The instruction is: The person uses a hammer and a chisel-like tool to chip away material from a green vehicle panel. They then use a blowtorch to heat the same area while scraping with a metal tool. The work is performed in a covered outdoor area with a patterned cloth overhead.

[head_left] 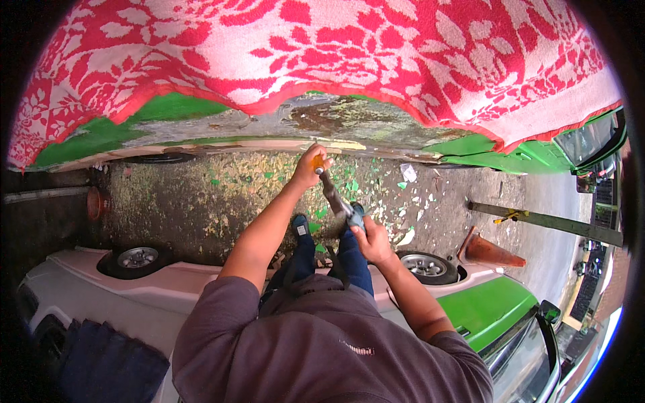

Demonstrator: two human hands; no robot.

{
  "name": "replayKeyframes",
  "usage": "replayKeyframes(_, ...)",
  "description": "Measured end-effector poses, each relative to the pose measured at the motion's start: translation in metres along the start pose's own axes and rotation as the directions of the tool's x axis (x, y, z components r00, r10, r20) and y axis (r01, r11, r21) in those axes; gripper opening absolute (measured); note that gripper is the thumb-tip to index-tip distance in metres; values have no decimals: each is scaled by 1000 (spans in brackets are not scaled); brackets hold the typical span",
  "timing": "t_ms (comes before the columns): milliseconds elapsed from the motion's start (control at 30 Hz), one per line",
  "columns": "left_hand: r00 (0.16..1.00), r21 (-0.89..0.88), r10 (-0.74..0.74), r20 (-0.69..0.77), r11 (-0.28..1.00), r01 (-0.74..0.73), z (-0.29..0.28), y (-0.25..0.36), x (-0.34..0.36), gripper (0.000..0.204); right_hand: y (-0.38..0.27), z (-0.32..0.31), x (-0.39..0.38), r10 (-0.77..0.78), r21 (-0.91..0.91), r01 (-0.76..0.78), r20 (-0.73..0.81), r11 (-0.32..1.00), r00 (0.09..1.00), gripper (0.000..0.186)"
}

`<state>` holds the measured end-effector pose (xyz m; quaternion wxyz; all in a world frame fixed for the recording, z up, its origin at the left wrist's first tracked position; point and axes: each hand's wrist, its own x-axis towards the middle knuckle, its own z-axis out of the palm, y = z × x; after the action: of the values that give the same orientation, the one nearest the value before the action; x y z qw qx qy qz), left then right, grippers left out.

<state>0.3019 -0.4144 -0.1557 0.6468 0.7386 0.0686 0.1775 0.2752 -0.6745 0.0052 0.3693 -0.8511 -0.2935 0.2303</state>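
My left hand [309, 168] is closed round an amber-handled tool [318, 162], right by the lower edge of a green vehicle's body panel [269, 124]. The tool's far end is hidden, so I cannot tell its kind. In my right hand [371, 242] is a hammer [330, 191] with a blue-grey grip, metal shaft and slightly blurred dark head. One end of the head is at, or very near, the butt of the amber handle. The panel's paint is stripped and patchy in the middle, showing brown and grey.
A red and pink patterned cloth [376, 54] drapes over the vehicle. Green and pale chips litter the ground [235, 201]. Behind me stands another green and white vehicle [490, 305]. To the right are an orange traffic cone [494, 250] and a long beam [551, 224].
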Motion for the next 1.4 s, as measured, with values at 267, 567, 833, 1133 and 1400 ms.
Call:
replayKeyframes(267, 999, -23, -44, 19, 999, 45, 4, 2, 4, 27, -1, -4, 2, -123, 35, 125, -41, 992, 992, 34)
replayKeyframes(567, 997, -147, -75, 35, 986, 80, -11, -26, -21, 29, 2, -9, -2, 94, 27, -93, -2, 995, 996, 38)
replayKeyframes(833, 997, 19, 74, 28, 997, -75, -12, 16, -8, 29, -2, -14, -4, 156, 18, -158, 83, 987, 984, 38)
replayKeyframes(1133, 996, -33, 78, 37, 996, -77, -9, 20, -10, 30, 2, -15, -6, 150, 8, -151, 94, 988, 984, 38)
replayKeyframes(1400, 998, -67, 23, 66, 998, -19, -11, 13, -8, 28, -9, -10, -1, 28, -93, -20, 80, 995, 996, 39)
